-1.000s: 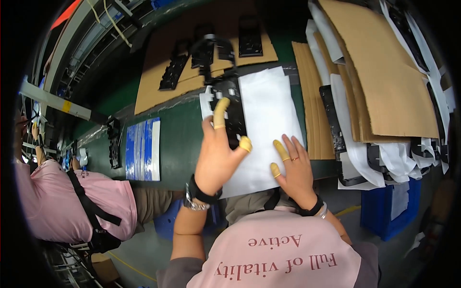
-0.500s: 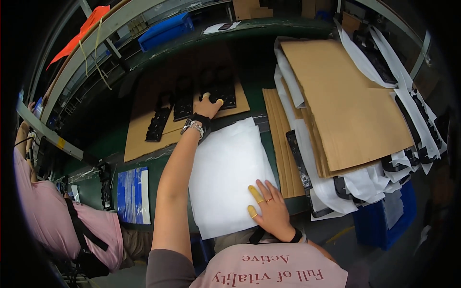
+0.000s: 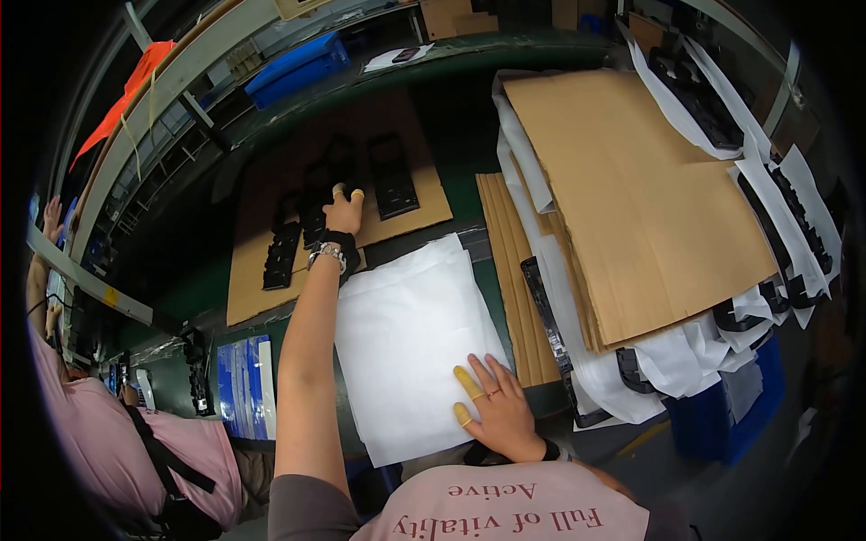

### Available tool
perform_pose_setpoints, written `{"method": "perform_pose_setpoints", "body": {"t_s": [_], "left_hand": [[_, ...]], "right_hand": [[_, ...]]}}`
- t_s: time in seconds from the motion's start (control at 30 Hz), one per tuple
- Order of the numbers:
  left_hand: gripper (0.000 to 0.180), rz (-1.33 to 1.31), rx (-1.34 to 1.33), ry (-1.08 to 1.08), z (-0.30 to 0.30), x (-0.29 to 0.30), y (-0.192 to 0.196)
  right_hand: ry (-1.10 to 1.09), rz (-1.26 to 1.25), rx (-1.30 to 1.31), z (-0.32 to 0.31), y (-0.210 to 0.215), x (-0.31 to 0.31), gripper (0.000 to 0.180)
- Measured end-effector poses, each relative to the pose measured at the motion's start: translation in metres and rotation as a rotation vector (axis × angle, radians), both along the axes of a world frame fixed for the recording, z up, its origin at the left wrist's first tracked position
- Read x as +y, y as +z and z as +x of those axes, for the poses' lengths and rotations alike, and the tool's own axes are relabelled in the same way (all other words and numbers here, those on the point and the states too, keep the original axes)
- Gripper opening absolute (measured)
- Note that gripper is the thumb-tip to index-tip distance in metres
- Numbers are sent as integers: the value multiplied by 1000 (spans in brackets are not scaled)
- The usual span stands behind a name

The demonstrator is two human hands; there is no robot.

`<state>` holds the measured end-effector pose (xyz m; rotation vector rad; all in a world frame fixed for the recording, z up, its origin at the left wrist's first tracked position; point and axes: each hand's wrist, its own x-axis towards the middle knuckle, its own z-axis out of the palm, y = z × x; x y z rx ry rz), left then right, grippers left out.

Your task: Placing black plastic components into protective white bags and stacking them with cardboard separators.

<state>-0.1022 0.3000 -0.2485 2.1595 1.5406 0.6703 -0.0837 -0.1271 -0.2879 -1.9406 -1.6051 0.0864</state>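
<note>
My left hand (image 3: 344, 215) reaches far over a brown cardboard sheet (image 3: 424, 206), its yellow-covered thumb and index finger curled at a black plastic frame (image 3: 339, 155). The shade partly hides how the fingers meet it. To its right lies another black plastic frame (image 3: 394, 185), apart from the hand; more dark frames (image 3: 281, 257) lie to its left. Closer to me, a stack of thin white sheets (image 3: 406, 316) spans the table edge. My right hand (image 3: 503, 413) rests flat on its lower right corner, fingers spread, two of them in yellow finger covers.
At right stands a tall pile of cardboard (image 3: 640, 198) and white-wrapped black parts, above a blue bin (image 3: 722, 419). A blue-and-white taped pad (image 3: 245, 388) lies at left, near a co-worker in pink (image 3: 108, 442). A metal rail (image 3: 99, 279) crosses the left side.
My left hand has moved left over the cardboard, and the frame at its fingers sits farther from the rightmost one. My right hand stays on the white sheets. The view has shifted slightly.
</note>
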Motion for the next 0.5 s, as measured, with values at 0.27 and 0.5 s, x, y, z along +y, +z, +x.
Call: {"method": "perform_pose_setpoints", "body": {"t_s": [0.27, 0.5], "left_hand": [[63, -23, 508, 75, -10, 9, -8], [47, 586, -361, -363, 77, -107, 112]], "right_hand": [[9, 45, 19, -5, 4, 2, 40], [-39, 90, 28, 3, 0, -4, 45]]}}
